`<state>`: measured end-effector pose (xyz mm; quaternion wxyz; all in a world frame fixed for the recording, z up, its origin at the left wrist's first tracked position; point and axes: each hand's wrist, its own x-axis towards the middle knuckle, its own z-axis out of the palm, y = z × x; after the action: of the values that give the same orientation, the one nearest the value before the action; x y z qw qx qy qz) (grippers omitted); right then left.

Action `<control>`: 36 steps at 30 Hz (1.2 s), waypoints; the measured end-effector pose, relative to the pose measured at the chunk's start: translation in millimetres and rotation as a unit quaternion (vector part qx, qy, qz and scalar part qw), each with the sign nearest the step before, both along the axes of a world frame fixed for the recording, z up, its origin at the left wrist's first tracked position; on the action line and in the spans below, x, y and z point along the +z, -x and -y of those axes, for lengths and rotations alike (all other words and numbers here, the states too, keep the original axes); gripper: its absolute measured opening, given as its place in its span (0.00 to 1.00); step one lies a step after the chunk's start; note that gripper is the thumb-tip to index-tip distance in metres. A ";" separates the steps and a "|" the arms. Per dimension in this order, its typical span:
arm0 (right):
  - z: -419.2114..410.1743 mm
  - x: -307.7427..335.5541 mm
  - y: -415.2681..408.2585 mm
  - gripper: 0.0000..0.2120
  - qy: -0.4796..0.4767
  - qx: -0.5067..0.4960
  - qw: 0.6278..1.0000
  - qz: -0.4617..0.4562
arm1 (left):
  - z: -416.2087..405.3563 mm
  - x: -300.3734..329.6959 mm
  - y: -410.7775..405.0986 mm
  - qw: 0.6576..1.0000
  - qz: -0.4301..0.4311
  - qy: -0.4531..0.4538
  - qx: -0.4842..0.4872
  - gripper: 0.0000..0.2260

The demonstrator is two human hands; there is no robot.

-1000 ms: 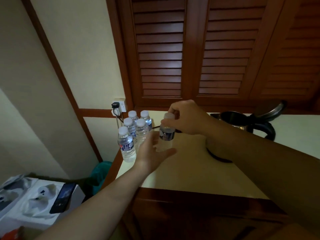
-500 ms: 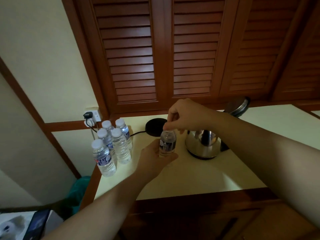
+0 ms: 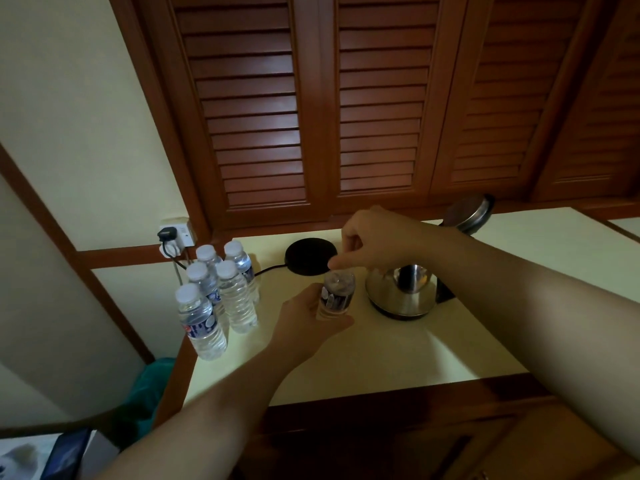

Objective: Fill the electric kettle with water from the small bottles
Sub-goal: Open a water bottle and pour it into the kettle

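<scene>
My left hand (image 3: 304,318) grips a small water bottle (image 3: 337,294) standing upright on the cream counter (image 3: 398,355). Its mouth shows open, with no cap on it. My right hand (image 3: 370,237) hovers just above the bottle with fingers curled; the cap is hidden inside them, if it is there. The steel electric kettle (image 3: 403,292) stands just right of the bottle with its lid (image 3: 469,213) flipped up. Several capped bottles (image 3: 221,292) stand grouped at the counter's left edge.
The black kettle base (image 3: 310,256) lies behind the bottle, its cord running left to a wall socket (image 3: 176,233). Brown louvred doors (image 3: 346,105) rise behind the counter. A phone (image 3: 65,457) lies low at the left.
The cap has come off the bottle in my left hand and my right hand has lifted slightly. The view has swung left and down, bringing the kettle and base into sight.
</scene>
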<state>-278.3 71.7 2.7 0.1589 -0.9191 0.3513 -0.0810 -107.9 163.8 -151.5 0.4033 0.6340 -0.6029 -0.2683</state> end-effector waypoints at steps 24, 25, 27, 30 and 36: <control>-44.5 -149.7 52.5 0.22 -0.054 -0.051 0.996 -0.049 | 0.4 -17.1 -8.5 0.999 -0.021 0.012 0.024 0.19; -46.4 -153.7 55.8 0.22 -0.050 -0.058 0.996 -0.039 | 1.4 -17.1 -7.5 0.999 -0.022 0.013 0.023 0.19; -49.1 -157.2 65.2 0.21 -0.042 -0.087 0.995 -0.009 | 2.7 -15.2 -5.0 0.999 -0.024 0.017 0.022 0.19; -48.6 -168.2 90.5 0.20 -0.009 -0.177 0.984 0.010 | 5.6 -9.8 0.3 0.999 -0.035 0.031 0.023 0.22; -34.0 -192.6 144.4 0.29 0.095 -0.309 0.946 -0.015 | 25.0 9.7 8.9 0.998 -0.031 0.060 0.019 0.22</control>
<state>-422.8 105.7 -189.9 0.0327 -0.7773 0.6112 -0.1457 -116.8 138.9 -141.8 0.4638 0.6116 -0.5930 -0.2434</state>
